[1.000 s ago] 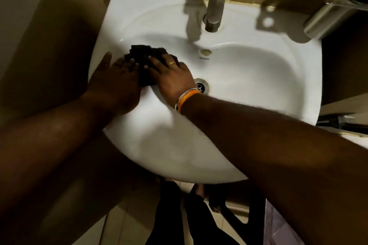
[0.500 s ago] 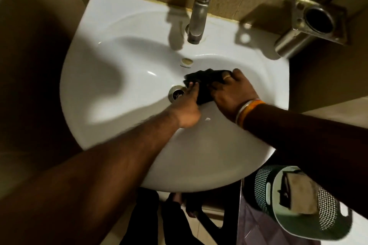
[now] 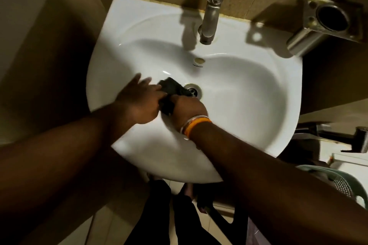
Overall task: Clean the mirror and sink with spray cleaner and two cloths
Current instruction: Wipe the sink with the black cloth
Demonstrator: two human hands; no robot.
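Head view: we see one dark cloth [image 3: 172,90] bunched on the floor of the sink [image 3: 249,93], touching the drain [image 3: 192,90] on its left. It lies just ahead of both hands, its long axis running from the drain back toward us. Our left hand [image 3: 139,101] presses its near-left edge with fingers fairly straight; our right hand [image 3: 188,108] seems to curl over its near end, though blur hides the fingers. Both hands touch it. One tap [image 3: 212,8], one drain, one cloth in sight.
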